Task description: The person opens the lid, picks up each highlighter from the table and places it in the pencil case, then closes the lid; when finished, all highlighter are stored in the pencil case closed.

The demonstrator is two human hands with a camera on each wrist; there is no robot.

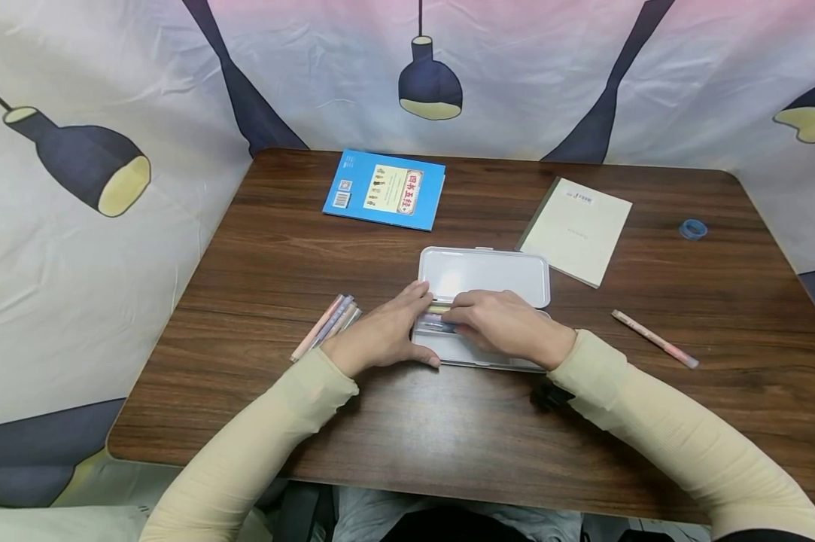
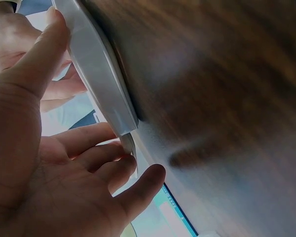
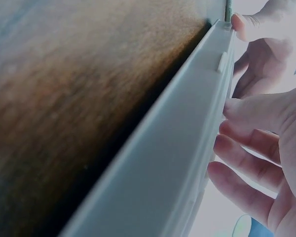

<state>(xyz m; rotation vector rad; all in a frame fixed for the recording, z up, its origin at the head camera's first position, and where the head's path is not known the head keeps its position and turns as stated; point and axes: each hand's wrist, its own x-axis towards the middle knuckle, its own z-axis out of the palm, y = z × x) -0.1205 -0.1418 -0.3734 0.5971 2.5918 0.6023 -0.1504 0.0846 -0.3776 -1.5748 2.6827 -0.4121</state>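
Observation:
A white pencil case (image 1: 485,277) lies with its lid raised on the dark wooden table. My left hand (image 1: 390,329) holds its left end, the thumb along the front edge and the fingers at the end and back corner. My right hand (image 1: 505,325) reaches into the tray, its fingers at several pens (image 1: 436,322) lying in the left part. In the right wrist view the fingertips (image 3: 218,168) dip behind the case's front wall (image 3: 177,133); what they touch there is hidden. A bundle of several pastel pens (image 1: 327,324) lies just left of my left hand.
A blue book (image 1: 383,188) lies at the back. Behind the case's right side is a cream notebook (image 1: 579,229). A roll of blue tape (image 1: 693,229) sits at the far right, and a single pink pen (image 1: 654,339) lies right of my right hand.

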